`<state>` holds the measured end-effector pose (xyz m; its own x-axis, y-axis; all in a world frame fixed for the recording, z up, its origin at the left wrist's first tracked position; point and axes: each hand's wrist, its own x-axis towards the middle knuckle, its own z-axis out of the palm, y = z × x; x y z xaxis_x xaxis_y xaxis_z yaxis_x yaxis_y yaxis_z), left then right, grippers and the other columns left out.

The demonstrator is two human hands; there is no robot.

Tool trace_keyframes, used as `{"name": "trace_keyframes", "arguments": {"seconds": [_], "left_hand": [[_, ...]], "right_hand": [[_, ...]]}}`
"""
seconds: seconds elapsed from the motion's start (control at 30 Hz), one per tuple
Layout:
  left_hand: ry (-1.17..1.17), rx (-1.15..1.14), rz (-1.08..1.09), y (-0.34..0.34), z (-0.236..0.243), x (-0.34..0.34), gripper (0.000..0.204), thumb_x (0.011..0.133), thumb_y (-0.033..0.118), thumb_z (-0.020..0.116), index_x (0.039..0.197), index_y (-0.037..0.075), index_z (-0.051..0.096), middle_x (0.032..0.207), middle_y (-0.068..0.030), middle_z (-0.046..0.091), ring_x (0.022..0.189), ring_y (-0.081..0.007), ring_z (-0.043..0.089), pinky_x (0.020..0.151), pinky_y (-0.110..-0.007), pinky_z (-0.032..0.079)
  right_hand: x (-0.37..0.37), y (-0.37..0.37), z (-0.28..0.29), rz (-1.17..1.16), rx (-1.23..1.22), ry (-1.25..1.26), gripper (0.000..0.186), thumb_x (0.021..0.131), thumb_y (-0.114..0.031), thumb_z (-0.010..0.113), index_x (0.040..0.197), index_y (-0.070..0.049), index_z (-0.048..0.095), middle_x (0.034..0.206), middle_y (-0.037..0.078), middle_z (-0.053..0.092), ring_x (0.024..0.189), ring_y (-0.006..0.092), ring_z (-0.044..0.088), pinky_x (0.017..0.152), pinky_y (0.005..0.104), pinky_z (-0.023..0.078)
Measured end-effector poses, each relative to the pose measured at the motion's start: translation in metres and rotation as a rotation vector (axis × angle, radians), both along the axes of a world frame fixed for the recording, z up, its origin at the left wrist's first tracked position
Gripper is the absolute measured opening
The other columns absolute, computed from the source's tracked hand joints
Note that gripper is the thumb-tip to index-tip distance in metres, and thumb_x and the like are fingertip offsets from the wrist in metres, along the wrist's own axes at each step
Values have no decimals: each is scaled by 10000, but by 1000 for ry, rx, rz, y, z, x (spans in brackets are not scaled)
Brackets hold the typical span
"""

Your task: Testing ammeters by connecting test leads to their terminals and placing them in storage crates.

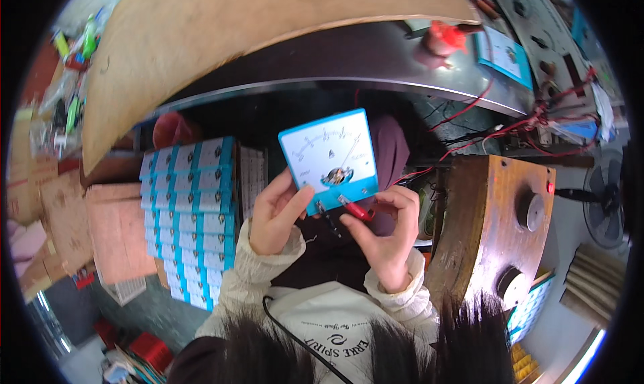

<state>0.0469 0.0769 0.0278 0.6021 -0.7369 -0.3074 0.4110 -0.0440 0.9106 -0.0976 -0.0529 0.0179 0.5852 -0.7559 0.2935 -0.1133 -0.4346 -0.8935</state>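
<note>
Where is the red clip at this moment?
In the head view, the red clip is just below the centre, at the lower edge of the blue-and-white meter, between the black clip and the right hand.

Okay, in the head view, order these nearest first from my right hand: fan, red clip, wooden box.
1. Red clip: just left of your right hand.
2. Wooden box: to the hand's right.
3. Fan: far right, beyond the box.
</note>
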Motion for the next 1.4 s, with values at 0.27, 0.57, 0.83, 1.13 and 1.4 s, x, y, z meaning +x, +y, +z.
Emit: {"name": "trace_keyframes", "arguments": {"seconds": [0.27, 0.57, 0.83, 1.13, 1.4], "left_hand": [[-243, -118, -251, -41, -1, -50, 528, 1003, -17, 502, 1500, -105, 345, 1305, -140, 598, 1167, -177, 583, 1014, -295, 444], [-227, 4, -659, -61, -20, -53, 577, 1015, 10, 504, 1545, -38, 284, 1173, -170, 678, 980, -127, 629, 940, -266, 483], [-296, -45, -660, -70, -15, -30, 478, 1027, -1, 480, 1489, -64, 374, 1145, -164, 687, 1012, -121, 617, 965, -268, 476], [-191, -80, -543, -51, -21, -39, 437, 1015, -29, 499, 1446, -77, 448, 1120, -106, 657, 1050, -155, 645, 985, -290, 495], [-632, 22, -185, -35, -13, -40, 454, 971, 93, 647, 1389, -43, 529, 1145, -123, 685, 984, -108, 635, 802, -278, 531]], "right_hand": [[-23, -2, 3, -171, 50, 117, 1285, 612, -268, 921, 1541, 119, 121, 1438, 353, 383, 1323, 498, 426, 1109, 483, 385], [-300, -104, -18, -1468, -569, 704, 1064, 596, -347, 949, 1403, 88, 409, 1202, 237, 575, 1108, 381, 558, 973, 452, 462], [-362, -114, -38, -1565, -514, 888, 1094, 632, -482, 902, 1400, 105, 390, 1234, 249, 555, 1182, 399, 511, 1056, 477, 395], [-257, -103, -29, -1380, -387, 678, 991, 678, -350, 919, 1387, 133, 422, 1229, 255, 590, 1179, 366, 556, 1045, 438, 429], [-10, -3, -19, -156, -76, 74, 1218, 553, -206, 967, 1511, 87, 274, 1360, 260, 478, 1247, 389, 524, 1018, 436, 464]]}}
